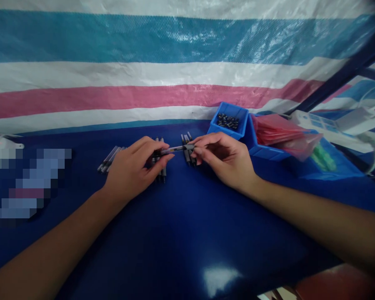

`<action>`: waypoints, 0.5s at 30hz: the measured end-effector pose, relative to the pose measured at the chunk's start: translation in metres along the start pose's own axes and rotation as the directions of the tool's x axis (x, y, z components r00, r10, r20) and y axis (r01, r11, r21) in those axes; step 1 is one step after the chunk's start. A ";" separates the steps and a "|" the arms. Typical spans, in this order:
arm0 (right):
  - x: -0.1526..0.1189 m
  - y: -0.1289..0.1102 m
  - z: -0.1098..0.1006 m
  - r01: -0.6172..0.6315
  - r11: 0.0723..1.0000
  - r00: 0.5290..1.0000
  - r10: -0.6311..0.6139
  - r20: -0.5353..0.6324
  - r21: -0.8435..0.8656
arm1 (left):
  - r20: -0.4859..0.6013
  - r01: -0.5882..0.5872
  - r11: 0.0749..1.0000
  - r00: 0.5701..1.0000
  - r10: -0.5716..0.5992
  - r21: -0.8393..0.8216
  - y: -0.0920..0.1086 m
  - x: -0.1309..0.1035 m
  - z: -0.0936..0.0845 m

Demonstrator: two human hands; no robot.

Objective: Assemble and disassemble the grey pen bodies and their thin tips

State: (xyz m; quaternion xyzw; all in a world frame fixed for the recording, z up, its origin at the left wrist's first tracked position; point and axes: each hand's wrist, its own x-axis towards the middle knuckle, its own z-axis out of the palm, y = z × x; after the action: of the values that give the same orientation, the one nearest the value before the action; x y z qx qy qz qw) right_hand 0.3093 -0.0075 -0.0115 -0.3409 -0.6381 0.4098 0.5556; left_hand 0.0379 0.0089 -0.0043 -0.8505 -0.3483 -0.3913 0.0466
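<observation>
A slim pen (176, 148) with a see-through barrel lies level between my two hands, above the table. My left hand (137, 160) pinches its left end between thumb and fingers. At the dark grey right end, my right hand (226, 157) closes thumb and fingertips on it; the fingers partly cover that end. Behind and below my left hand stand dark pen parts (163, 173), partly hidden. Another small group of pens with grey ends (187, 156) lies under the right fingertips. Left of my left hand rests a bundle of see-through pen tubes (109, 158).
A blue bin (243, 133) of small black parts (227, 121) stands at back right. Beside it, another bin holds red plastic bags (276, 135). Further right are a green bundle (323, 156) and a white power strip (318, 123). A blurred-out object (37, 179) lies left on the blue table (175, 237).
</observation>
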 end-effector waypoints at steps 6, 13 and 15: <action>0.005 -0.005 -0.003 -0.122 0.992 0.992 0.121 -0.041 -0.014 | -0.007 0.045 0.998 0.999 -0.045 -0.033 0.000 0.002 -0.001; 0.004 -0.005 -0.003 -0.089 0.996 0.994 0.088 -0.063 -0.011 | 0.027 0.012 0.999 1.000 -0.011 -0.040 -0.002 0.001 -0.001; 0.004 -0.004 -0.002 -0.065 0.998 0.996 0.065 -0.068 0.000 | 0.042 0.008 0.999 0.999 -0.006 -0.052 -0.002 0.000 -0.001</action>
State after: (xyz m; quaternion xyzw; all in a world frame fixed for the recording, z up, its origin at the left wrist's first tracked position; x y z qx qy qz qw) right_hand 0.3106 -0.0056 -0.0065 -0.3758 -0.6078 0.4151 0.5630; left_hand 0.0360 0.0104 -0.0036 -0.8582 -0.3418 -0.3826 0.0160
